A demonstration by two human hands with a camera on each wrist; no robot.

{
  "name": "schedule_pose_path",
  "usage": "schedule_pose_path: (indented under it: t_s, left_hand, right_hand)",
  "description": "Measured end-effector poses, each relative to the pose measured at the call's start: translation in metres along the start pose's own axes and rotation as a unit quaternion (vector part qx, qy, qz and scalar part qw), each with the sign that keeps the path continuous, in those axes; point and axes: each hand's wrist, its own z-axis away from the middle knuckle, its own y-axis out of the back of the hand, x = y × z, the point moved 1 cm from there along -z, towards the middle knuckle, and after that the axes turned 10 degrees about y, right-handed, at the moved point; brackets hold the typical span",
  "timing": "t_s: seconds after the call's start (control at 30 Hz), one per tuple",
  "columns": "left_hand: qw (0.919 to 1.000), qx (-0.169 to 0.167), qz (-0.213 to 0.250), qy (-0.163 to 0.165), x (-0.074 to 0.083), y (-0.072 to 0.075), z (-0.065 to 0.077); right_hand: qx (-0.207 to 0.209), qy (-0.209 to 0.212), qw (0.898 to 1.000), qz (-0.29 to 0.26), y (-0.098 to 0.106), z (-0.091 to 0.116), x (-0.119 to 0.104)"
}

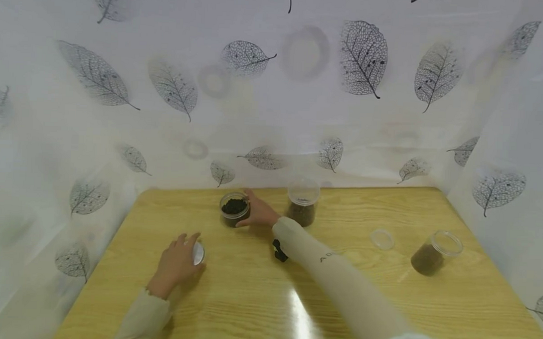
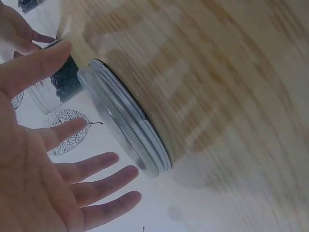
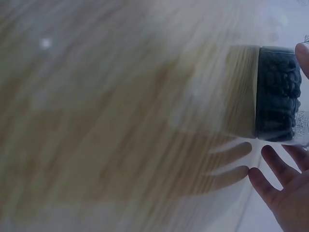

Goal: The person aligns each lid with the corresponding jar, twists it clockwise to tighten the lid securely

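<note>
Left hand hangs loose, silver lid just beside it; right hand, relaxed too, brackets the dark-filled jar.

Two hands in play, three clear jars on show, and count them, one silvery lid, one clear disc, one wooden table!

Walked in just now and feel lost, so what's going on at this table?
A person's right hand is spread at an open jar of dark pieces near the back of a wooden table. Their left hand is spread beside a round metal lid, nearer the front. Neither hand looks closed on its item. Two part-filled jars stand farther right, a clear disc lying between them.
</note>
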Motion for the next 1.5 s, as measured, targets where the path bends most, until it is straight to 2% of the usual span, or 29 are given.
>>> schedule_pose_path:
  t_s: [0.13,0.37,0.53,0.83,1.1,1.33,1.5]
  left_hand:
    - [0.9998,-0.019,-0.002,0.004,0.0,-0.001,0.002]
    - [0.9998,-0.012,-0.017,-0.006,-0.001,0.001,0.004]
    - [0.9998,-0.011,-0.018,-0.005,-0.003,0.002,0.003]
    - [0.9994,-0.034,-0.004,0.008,-0.011,-0.001,-0.002]
    - [0.999,-0.042,0.006,0.015,-0.012,0.0,-0.003]
    - [0.9993,-0.03,0.009,0.02,-0.011,0.0,-0.005]
    - [0.9996,0.009,0.027,0.008,-0.008,0.0,-0.004]
  right_hand:
    - [0.005,-0.003,1.0,-0.004,-0.001,0.0,-0.001]
    - [0.012,-0.01,1.0,0.003,0.001,0.0,0.0]
    - [0.004,-0.002,1.0,0.002,0.0,-0.001,0.002]
    - [-0.015,-0.006,1.0,0.024,-0.009,-0.006,0.004]
    - [0.01,-0.007,1.0,-0.011,-0.013,-0.008,0.006]
    - [0.032,0.009,0.999,-0.025,-0.012,-0.002,0.006]
    - [0.041,0.031,0.998,-0.042,-0.006,0.009,0.003]
